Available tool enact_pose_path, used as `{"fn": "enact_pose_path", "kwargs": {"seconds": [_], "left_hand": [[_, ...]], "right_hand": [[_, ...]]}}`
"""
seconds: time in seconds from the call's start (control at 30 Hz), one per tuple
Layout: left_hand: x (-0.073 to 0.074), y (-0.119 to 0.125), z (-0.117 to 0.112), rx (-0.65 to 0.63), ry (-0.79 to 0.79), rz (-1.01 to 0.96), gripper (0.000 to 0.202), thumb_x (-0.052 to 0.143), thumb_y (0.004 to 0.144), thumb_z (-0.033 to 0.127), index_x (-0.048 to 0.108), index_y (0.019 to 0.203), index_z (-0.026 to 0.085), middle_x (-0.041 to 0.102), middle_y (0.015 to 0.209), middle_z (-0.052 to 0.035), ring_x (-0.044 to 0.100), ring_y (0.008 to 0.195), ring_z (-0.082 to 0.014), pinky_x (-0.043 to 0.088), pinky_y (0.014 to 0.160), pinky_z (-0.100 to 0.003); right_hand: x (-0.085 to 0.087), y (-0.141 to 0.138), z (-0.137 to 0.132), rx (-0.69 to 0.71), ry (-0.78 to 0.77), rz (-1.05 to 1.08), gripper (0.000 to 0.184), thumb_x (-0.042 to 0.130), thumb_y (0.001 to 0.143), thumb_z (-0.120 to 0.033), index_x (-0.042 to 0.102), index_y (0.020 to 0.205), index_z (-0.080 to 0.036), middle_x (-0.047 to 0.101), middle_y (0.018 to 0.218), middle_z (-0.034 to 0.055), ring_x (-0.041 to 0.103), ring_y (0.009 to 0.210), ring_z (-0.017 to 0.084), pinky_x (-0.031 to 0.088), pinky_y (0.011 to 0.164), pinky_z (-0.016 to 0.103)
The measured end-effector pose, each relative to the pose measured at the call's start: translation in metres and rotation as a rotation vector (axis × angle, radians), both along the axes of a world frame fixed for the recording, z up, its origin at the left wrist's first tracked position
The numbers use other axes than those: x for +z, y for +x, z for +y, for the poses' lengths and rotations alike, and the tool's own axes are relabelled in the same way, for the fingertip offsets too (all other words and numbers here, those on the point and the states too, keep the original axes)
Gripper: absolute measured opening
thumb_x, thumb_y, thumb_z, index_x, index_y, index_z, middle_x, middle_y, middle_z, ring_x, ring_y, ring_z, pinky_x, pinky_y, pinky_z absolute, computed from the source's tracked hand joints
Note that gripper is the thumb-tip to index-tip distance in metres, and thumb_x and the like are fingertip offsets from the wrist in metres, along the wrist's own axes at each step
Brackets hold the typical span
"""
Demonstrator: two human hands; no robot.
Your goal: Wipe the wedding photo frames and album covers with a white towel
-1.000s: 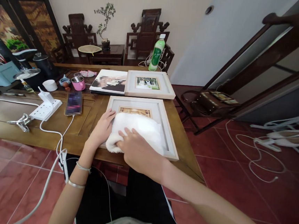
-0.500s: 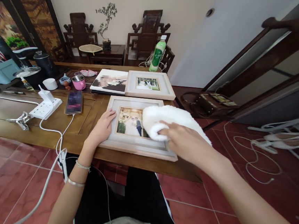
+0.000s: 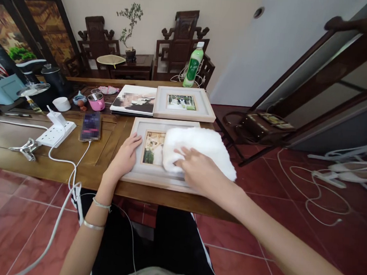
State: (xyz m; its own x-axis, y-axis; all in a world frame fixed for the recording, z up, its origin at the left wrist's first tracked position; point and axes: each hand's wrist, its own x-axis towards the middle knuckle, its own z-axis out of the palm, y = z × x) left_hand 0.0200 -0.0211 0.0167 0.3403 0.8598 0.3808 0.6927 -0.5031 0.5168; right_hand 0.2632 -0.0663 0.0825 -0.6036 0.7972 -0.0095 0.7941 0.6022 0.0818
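Note:
A pale wooden picture frame [image 3: 154, 180] lies flat near the front edge of the wooden table, with a photo [image 3: 152, 149] in its grey mount. My left hand [image 3: 126, 154] rests on the frame's left side, fingers stretched out over the border. In my right hand [image 3: 197, 166] is a fluffy white cloth [image 3: 207, 141], pressed on the glass with the fingers bent into it. The cloth hides the right part of the photo and of the frame.
Behind lie a second picture frame [image 3: 210, 110] and a white photo album [image 3: 116, 102]; a green bottle [image 3: 193, 65] stands beyond. To the left are a phone [image 3: 91, 126], a power strip [image 3: 65, 132] with trailing cables, a pink mug [image 3: 97, 103] and a silver object [image 3: 28, 148].
My right hand has moved left with the cloth, which now covers more of the photo and lies more spread out. My left hand stays at the frame's left side.

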Motion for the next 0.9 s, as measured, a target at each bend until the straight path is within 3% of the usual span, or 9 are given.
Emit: {"fn": "enact_pose_path", "kwargs": {"seconds": [0.13,0.2,0.27,0.37,0.47,0.57,0.67,0.77,0.9], "left_hand": [[0.001,0.000,0.000,0.000,0.007,0.014,0.048,0.033,0.084,0.003,0.058,0.125,0.010,0.056,0.134,-0.0137,0.038,0.136,-0.0244,0.030,0.114,-0.048],[0.000,0.000,0.000,-0.007,0.007,0.015,0.048,0.033,0.084,0.003,0.058,0.125,0.010,0.056,0.134,-0.0143,0.038,0.136,-0.0245,0.030,0.114,-0.048],[0.000,-0.001,0.000,-0.019,0.008,0.011,0.049,0.033,0.085,0.003,0.057,0.126,0.012,0.056,0.134,-0.0135,0.037,0.137,-0.0242,0.030,0.114,-0.049],[-0.002,-0.002,0.001,-0.029,0.005,0.008,0.048,0.034,0.085,0.004,0.057,0.127,0.013,0.055,0.135,-0.0128,0.036,0.137,-0.0240,0.030,0.114,-0.049],[-0.002,-0.003,0.001,-0.031,-0.010,0.006,0.048,0.034,0.085,0.004,0.056,0.127,0.013,0.054,0.136,-0.0129,0.035,0.138,-0.0238,0.029,0.115,-0.049],[-0.002,-0.003,0.001,-0.032,-0.017,0.011,0.049,0.035,0.084,0.003,0.056,0.128,0.013,0.053,0.136,-0.0128,0.035,0.138,-0.0239,0.028,0.115,-0.049],[-0.001,-0.003,0.001,-0.027,-0.014,0.017,0.049,0.035,0.084,0.003,0.056,0.127,0.012,0.054,0.135,-0.0132,0.036,0.137,-0.0242,0.029,0.115,-0.049],[0.000,-0.002,0.001,-0.019,-0.013,0.010,0.048,0.034,0.084,0.003,0.057,0.126,0.010,0.054,0.135,-0.0147,0.037,0.137,-0.0247,0.029,0.115,-0.048],[0.000,0.000,0.000,-0.005,-0.011,0.007,0.049,0.034,0.084,0.003,0.057,0.126,0.010,0.054,0.135,-0.0146,0.037,0.137,-0.0246,0.030,0.114,-0.048]], "right_hand": [[0.035,-0.005,-0.044,0.049,-0.236,-0.005,0.042,0.042,0.065,0.004,0.071,0.087,-0.018,0.065,0.116,0.0121,0.061,0.101,0.027,0.046,0.084,0.035],[0.038,-0.009,-0.051,0.055,-0.280,0.029,0.045,0.041,0.065,0.004,0.071,0.089,-0.019,0.065,0.117,0.0116,0.060,0.104,0.028,0.046,0.086,0.036],[0.031,-0.012,-0.047,0.031,-0.263,0.085,0.048,0.040,0.066,0.004,0.070,0.097,-0.018,0.062,0.122,0.0129,0.057,0.110,0.028,0.044,0.089,0.038],[0.009,-0.011,-0.021,-0.026,-0.166,0.136,0.052,0.041,0.069,0.004,0.066,0.112,-0.012,0.054,0.133,0.0174,0.049,0.122,0.030,0.040,0.097,0.041],[-0.010,-0.005,0.022,-0.080,-0.027,0.149,0.051,0.042,0.072,0.003,0.062,0.118,-0.008,0.047,0.140,0.0198,0.040,0.130,0.031,0.036,0.102,0.043],[-0.019,-0.002,0.064,-0.122,0.078,0.133,0.049,0.044,0.075,0.001,0.060,0.121,-0.005,0.043,0.143,0.0216,0.033,0.134,0.034,0.031,0.105,0.047],[-0.025,-0.008,0.082,-0.131,0.098,0.088,0.045,0.045,0.078,-0.001,0.060,0.120,-0.004,0.038,0.146,0.0225,0.027,0.137,0.038,0.025,0.107,0.054],[-0.024,-0.016,0.062,-0.102,0.042,0.059,0.045,0.046,0.077,0.000,0.062,0.119,-0.005,0.038,0.146,0.0224,0.026,0.137,0.040,0.024,0.107,0.057],[-0.002,-0.016,-0.002,0.000,-0.135,0.070,0.046,0.047,0.072,0.002,0.065,0.114,-0.007,0.043,0.142,0.0228,0.033,0.134,0.039,0.031,0.106,0.055]]}}
